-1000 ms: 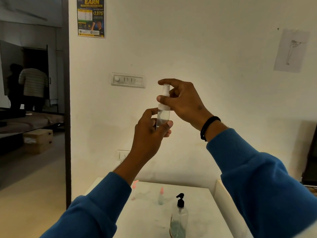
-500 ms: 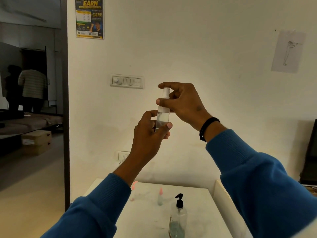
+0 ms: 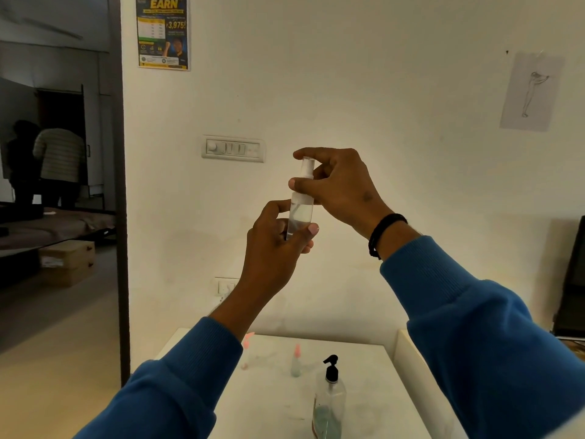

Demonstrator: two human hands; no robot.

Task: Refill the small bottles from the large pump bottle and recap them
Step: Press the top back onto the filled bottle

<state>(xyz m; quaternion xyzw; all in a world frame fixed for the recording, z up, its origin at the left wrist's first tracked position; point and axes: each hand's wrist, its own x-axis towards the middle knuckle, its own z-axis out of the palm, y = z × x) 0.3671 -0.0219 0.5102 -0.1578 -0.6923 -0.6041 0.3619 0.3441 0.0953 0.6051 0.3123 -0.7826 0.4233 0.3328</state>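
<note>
I hold a small clear spray bottle point(image 3: 300, 210) upright in the air, well above the table. My left hand point(image 3: 273, 245) grips its lower body. My right hand point(image 3: 335, 185) pinches the white spray cap point(image 3: 306, 167) on its top between thumb and fingers. Down on the white table point(image 3: 275, 403) stands the large clear pump bottle point(image 3: 329, 403) with a black pump, a little bluish liquid at its bottom. Two small bottles with pink tops stand behind it: one point(image 3: 296, 362) near the middle, one point(image 3: 246, 351) partly hidden by my left sleeve.
The table stands against a white wall with a switch panel point(image 3: 233, 148) and a socket point(image 3: 226, 286). A white raised ledge point(image 3: 411, 369) borders the table on the right. Left is a doorway with two people point(image 3: 47, 163) far off and a cardboard box point(image 3: 68, 263).
Both hands and the bottle have stayed nearly in place; my right fingers have shifted slightly on the cap. The view has tilted down a little.
</note>
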